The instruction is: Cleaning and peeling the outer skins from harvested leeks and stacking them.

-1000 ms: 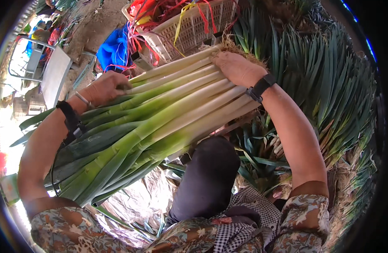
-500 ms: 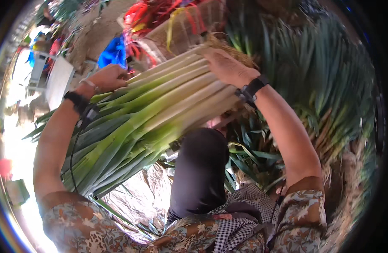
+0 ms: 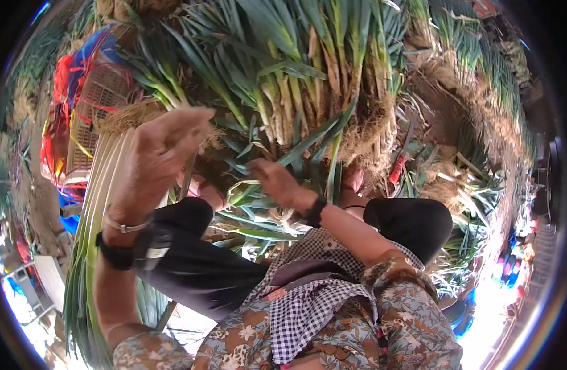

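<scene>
A bundle of cleaned leeks (image 3: 101,166) lies on the left beside my left knee, its white stems and roots toward the far side and its green leaves toward me. My left hand (image 3: 166,145) is raised over the root end, fingers stretched out, slightly blurred, with nothing in it. My right hand (image 3: 277,184) reaches over loose leaves in front of me, fingers loosely extended; I see nothing held in it. Just beyond stands a thick heap of uncleaned leeks (image 3: 295,92) with brown outer leaves and a shaggy root mass (image 3: 366,145).
A wicker basket (image 3: 101,102) with red and yellow ribbons sits at the far left. A red-handled tool (image 3: 397,169) lies near my right foot. Stripped leaves (image 3: 258,234) are scattered between my legs. More leeks (image 3: 462,49) line the far right.
Both hands have let go of the leek bundle, which now lies at my left. My right hand has moved down toward the leaves; my view has turned right.
</scene>
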`<state>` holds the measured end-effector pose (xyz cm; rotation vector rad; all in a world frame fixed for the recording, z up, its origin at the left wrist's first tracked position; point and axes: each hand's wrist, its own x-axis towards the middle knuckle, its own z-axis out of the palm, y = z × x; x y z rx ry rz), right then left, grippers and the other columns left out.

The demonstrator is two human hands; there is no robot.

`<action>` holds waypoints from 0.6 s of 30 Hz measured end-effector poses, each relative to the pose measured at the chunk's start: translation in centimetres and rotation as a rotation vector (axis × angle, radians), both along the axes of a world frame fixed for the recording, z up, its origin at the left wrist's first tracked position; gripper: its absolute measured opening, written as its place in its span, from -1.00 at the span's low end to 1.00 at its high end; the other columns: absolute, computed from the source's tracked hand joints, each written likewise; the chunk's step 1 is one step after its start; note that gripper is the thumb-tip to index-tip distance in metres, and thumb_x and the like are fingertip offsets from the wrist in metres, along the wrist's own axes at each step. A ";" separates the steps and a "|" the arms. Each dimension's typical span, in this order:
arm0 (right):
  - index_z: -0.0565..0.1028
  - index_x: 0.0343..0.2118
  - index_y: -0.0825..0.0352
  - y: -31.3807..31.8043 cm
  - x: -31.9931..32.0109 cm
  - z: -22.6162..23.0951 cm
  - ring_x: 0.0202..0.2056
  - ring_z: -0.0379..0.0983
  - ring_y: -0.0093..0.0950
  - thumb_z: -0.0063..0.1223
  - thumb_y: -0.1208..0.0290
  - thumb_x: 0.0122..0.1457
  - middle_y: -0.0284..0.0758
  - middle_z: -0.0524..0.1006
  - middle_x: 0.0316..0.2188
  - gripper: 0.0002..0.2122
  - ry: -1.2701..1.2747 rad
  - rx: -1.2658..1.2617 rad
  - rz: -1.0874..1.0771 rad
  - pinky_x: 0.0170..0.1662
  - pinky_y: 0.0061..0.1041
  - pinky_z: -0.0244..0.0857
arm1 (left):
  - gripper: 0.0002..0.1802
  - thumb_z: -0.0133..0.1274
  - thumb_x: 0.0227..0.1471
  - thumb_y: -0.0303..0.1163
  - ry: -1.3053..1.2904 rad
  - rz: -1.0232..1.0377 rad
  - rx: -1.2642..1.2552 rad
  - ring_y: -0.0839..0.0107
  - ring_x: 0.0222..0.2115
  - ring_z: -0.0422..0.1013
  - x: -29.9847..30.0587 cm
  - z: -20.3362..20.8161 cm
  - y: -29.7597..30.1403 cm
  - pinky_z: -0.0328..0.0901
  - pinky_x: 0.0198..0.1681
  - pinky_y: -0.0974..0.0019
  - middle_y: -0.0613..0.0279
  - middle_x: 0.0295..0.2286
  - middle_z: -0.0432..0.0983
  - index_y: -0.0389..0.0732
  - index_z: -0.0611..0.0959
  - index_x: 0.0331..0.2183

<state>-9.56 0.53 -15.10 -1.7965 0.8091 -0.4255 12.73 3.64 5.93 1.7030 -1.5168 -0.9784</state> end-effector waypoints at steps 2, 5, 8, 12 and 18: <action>0.41 -0.06 0.42 -1.7 -4.6 -0.6 -0.04 0.37 -0.04 -0.08 0.52 0.15 0.02 0.44 -0.09 -0.71 0.103 -0.042 -0.094 0.01 -0.23 0.27 | -0.71 0.03 0.13 -0.44 0.284 0.014 -0.137 0.51 -0.30 0.48 -4.7 1.2 -2.1 0.36 -0.17 0.44 0.22 -0.31 0.58 -0.34 0.58 -0.11; 0.34 0.04 0.41 -5.6 -10.7 -3.8 0.02 0.29 -0.01 -0.01 0.53 0.10 0.08 0.35 0.00 -0.61 0.254 -0.330 -0.399 0.04 -0.17 0.24 | -0.72 0.02 0.15 -0.42 0.503 0.015 -0.071 0.51 -0.32 0.49 -9.6 1.0 -4.0 0.37 -0.18 0.43 0.20 -0.33 0.58 -0.35 0.58 -0.12; 0.29 0.09 0.37 -11.0 -13.5 -2.5 0.14 0.18 -0.06 0.02 0.49 0.10 0.02 0.24 0.12 -0.55 0.484 -0.497 -0.411 0.14 -0.14 0.14 | -0.71 0.01 0.17 -0.35 0.467 -0.049 0.032 0.43 -0.35 0.52 -11.0 -1.6 -5.5 0.41 -0.23 0.40 0.18 -0.34 0.59 -0.32 0.60 -0.14; 0.20 0.18 0.33 -11.8 -18.1 -6.4 0.26 -0.02 -0.20 -0.12 0.45 0.15 -0.06 0.11 0.22 -0.51 1.025 -0.877 0.001 0.27 -0.10 -0.06 | -0.71 0.00 0.18 -0.33 0.402 0.003 0.183 0.43 -0.37 0.53 -12.2 -4.8 -7.1 0.42 -0.25 0.39 0.18 -0.36 0.59 -0.32 0.60 -0.15; 0.48 -0.08 0.36 -2.8 -22.2 -14.1 -0.23 0.50 -0.19 0.05 0.46 -0.04 -0.07 0.53 -0.29 -0.62 0.861 -0.051 0.395 -0.16 -0.20 0.37 | -0.66 0.02 0.17 -0.28 0.358 -0.028 0.224 0.45 -0.36 0.51 -13.4 -5.8 -7.6 0.40 -0.23 0.40 0.15 -0.37 0.59 -0.36 0.60 -0.16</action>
